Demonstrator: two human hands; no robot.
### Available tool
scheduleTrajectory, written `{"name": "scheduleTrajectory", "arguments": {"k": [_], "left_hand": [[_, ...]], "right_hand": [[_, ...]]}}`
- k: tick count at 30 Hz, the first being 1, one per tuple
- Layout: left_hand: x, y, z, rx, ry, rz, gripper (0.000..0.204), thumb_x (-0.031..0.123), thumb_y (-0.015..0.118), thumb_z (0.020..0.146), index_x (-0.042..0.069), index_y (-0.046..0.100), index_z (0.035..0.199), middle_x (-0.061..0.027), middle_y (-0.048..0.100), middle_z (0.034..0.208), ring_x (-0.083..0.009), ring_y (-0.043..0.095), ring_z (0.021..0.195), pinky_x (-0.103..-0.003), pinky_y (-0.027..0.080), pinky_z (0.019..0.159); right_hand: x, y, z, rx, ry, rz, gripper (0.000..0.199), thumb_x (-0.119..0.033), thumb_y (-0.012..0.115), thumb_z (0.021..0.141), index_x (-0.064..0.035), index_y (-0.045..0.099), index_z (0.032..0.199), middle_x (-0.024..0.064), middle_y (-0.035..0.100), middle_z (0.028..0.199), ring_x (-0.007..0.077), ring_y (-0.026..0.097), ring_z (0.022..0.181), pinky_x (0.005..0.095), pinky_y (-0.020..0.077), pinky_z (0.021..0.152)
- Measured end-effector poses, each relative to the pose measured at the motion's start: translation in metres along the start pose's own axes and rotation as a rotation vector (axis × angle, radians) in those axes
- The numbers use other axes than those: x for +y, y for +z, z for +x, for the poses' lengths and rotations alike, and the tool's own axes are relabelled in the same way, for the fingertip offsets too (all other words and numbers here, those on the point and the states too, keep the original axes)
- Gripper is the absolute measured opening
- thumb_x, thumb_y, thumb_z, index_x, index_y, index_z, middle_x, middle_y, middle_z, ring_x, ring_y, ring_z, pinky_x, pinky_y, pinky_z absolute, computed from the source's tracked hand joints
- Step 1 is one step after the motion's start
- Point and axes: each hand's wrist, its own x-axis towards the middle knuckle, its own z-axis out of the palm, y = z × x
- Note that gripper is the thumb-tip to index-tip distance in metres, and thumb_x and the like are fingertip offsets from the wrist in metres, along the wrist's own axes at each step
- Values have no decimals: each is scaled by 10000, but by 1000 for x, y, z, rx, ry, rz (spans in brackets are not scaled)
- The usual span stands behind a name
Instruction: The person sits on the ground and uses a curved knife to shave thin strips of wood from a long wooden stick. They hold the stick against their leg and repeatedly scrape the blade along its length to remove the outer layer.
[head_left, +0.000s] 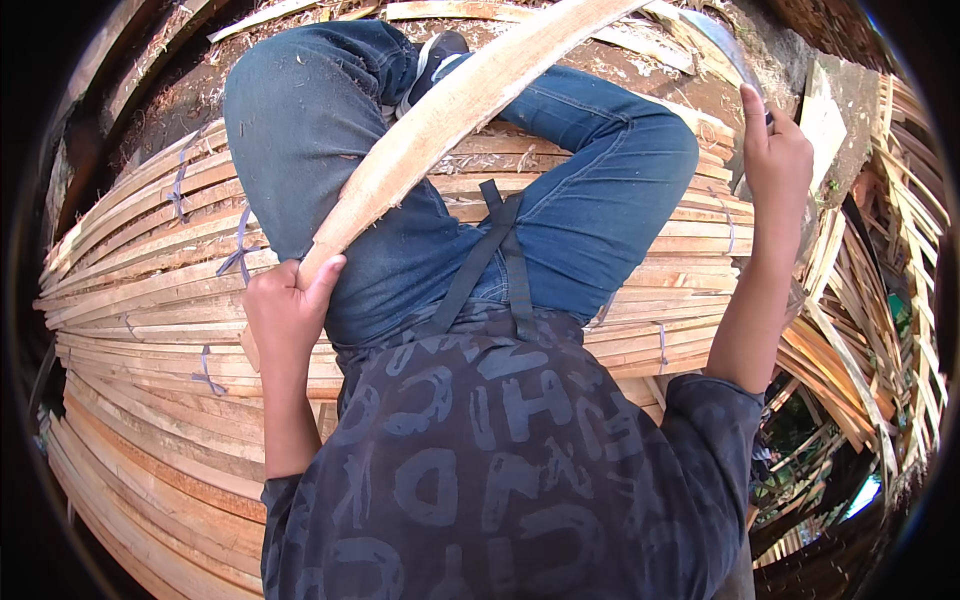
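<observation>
My left hand [290,307] is closed round the near end of a long pale wooden slat [440,130]. The slat slants up and to the right across my thigh, and its far end runs out at the top edge. Out to the right, my right hand [777,155] grips the handle of a machete [722,42], with the thumb pointing along it. The machete's grey blade reaches up and left, beside the far part of the slat. Most of the handle is hidden by my fingers.
I sit on stacked bundles of wooden slats [150,300], tied with thin purple string [237,248]. Shavings and offcuts [640,45] litter the brown ground ahead. More loose strips [835,370] are piled at the right. My shoe [432,65] rests beneath the slat.
</observation>
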Motion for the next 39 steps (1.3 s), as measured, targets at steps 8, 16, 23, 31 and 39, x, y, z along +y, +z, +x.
{"name": "scheduleTrajectory", "arguments": {"k": [8, 16, 23, 31, 39], "left_hand": [[4, -2, 2, 49, 133, 96, 594, 489, 732, 707, -13, 491, 502, -167, 459, 455, -329, 460, 412, -394, 358, 435], [6, 2, -2, 60, 67, 96, 615, 520, 727, 703, -10, 492, 499, -161, 461, 451, -320, 450, 396, -392, 355, 428], [2, -3, 2, 44, 103, 100, 620, 531, 720, 706, -10, 495, 504, -165, 457, 453, -326, 467, 410, -389, 364, 434], [3, 1, 1, 40, 75, 80, 610, 523, 723, 707, -10, 500, 509, -171, 463, 456, -331, 484, 422, -396, 373, 440], [1, 3, 0, 53, 69, 34, 617, 520, 720, 710, -20, 499, 507, -177, 446, 452, -324, 463, 412, -392, 357, 435]], "right_hand": [[-14, 35, 7, -8, -180, -94, 672, -641, 441, 860, -32, 672, 695, 172, 609, 578, 341, 629, 564, 401, 511, 526], [-42, 17, -15, -100, -208, -235, 678, -640, 423, 868, -22, 688, 783, 202, 643, 684, 349, 654, 676, 427, 522, 601], [26, -6, 22, -105, 146, -221, 678, -631, 436, 866, -4, 689, 808, 196, 649, 715, 352, 649, 740, 427, 502, 681], [-54, 0, -49, -83, -184, 78, 609, -578, 548, 843, 9, 656, 721, 145, 568, 524, 340, 595, 531, 394, 470, 510], [-72, 17, -67, -186, -219, 219, 572, -518, 597, 836, -4, 574, 588, 145, 515, 474, 322, 543, 465, 386, 419, 444]]}}
